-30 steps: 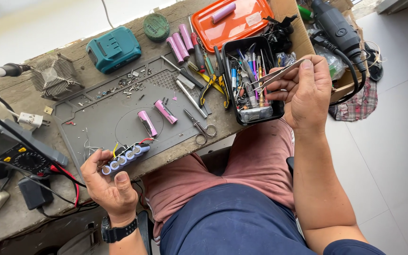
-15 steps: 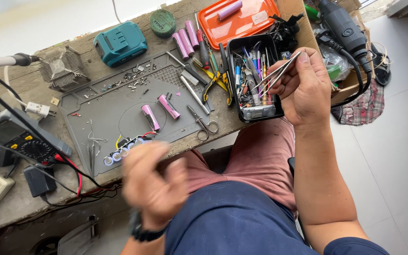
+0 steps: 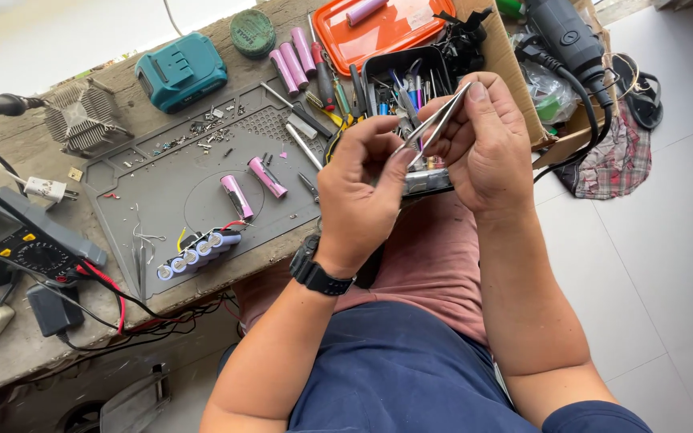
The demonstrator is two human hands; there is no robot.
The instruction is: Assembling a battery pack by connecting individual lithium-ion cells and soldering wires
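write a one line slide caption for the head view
Both hands, left hand and right hand, pinch metal tweezers above a black tool tray beside a grey work mat.

floor: pale tiles | workbench: worn grey wood | light: bright daylight

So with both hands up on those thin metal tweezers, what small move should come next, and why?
Probably lower the thin metal tweezers toward the grey work mat. Both the left hand and right hand pinch them above the black tool tray, while the taped row of battery cells lies untouched.
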